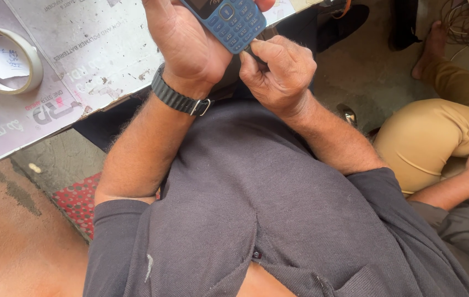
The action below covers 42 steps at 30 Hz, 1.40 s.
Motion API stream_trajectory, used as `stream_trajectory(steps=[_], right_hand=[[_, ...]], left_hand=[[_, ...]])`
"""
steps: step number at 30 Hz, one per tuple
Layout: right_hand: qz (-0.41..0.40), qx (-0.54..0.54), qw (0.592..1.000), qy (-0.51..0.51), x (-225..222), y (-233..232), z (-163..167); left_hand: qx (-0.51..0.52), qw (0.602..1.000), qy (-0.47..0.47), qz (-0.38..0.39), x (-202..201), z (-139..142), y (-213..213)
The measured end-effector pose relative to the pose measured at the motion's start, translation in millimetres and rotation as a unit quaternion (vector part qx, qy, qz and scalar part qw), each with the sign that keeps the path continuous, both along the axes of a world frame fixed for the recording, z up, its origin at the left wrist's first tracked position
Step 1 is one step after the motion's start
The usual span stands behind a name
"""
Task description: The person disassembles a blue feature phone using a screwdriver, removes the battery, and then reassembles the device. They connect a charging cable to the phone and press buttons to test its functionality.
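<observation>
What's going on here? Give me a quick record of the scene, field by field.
Left hand: left hand grips a blue keypad phone, keys facing the camera
Right hand: right hand pinches at the phone's lower edge; whether it holds a small tool is unclear
Wrist: dark watch on the left arm
Table: worn board with a tape roll at its left
Nearby: another person in tan trousers sits at right
Floor: red patterned mat
</observation>
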State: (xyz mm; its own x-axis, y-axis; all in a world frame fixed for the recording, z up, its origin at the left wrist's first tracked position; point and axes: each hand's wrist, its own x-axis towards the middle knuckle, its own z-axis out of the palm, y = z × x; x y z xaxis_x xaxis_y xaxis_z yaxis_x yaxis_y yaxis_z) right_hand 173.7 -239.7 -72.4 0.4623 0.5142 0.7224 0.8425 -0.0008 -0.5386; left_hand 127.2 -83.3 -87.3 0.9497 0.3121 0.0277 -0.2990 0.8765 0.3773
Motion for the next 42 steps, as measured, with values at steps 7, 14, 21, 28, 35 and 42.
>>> stream_trajectory(steps=[7, 14, 21, 28, 35, 42], right_hand=[[-0.044, -0.013, 0.998, -0.037, 6, -24, -3], [-0.11, -0.086, 0.987, -0.082, 25, -67, 50], [0.242, -0.093, 0.954, -0.152, 55, 13, 64], [0.256, -0.112, 0.865, 0.417, 22, 46, 60], [0.41, -0.217, 0.672, 0.577, -2, 44, 62], [0.378, -0.233, 0.687, 0.575, -8, 40, 62]], left_hand=[[0.016, 1.0, 0.018, 0.019, -2, -2, 12], [0.099, 0.98, 0.169, 0.044, -25, 27, 33], [0.181, 0.978, 0.096, -0.047, -26, 47, 9], [0.693, 0.673, 0.109, 0.234, -76, 70, 47], [0.459, 0.868, 0.072, 0.176, -102, 54, 70], [0.701, 0.679, 0.039, 0.211, -108, 56, 80]])
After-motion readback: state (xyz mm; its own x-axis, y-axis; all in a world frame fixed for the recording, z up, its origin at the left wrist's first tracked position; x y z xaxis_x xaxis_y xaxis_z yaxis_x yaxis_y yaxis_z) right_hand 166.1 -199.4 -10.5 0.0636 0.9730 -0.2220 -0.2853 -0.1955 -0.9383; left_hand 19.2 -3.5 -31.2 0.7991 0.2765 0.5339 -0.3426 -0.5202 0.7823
